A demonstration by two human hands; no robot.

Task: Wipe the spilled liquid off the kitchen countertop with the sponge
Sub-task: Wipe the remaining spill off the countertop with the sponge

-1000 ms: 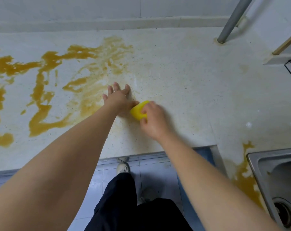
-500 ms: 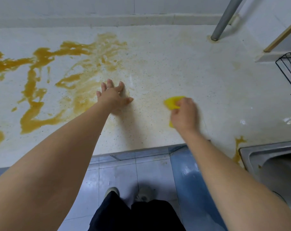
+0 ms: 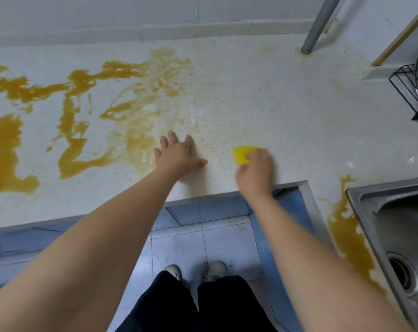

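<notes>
My right hand (image 3: 254, 167) grips a yellow sponge (image 3: 242, 154) and presses it on the pale speckled countertop (image 3: 263, 99) near the front edge. My left hand (image 3: 176, 155) rests flat on the counter with fingers spread, a short way left of the sponge. Thick amber-brown spilled liquid (image 3: 71, 130) covers the counter's left part in pools and streaks, thinning to a smear just left of my left hand. A second amber patch (image 3: 346, 226) lies along the left rim of the sink.
A steel sink (image 3: 399, 236) sits at the lower right. A black wire rack (image 3: 411, 87) stands at the right edge. A grey metal pole (image 3: 319, 25) rises from the back of the counter. Below the counter edge are the tiled floor and my legs.
My right hand has slid the sponge to the right, away from my left hand, then held near the front edge. My left hand has stayed planted on the counter.
</notes>
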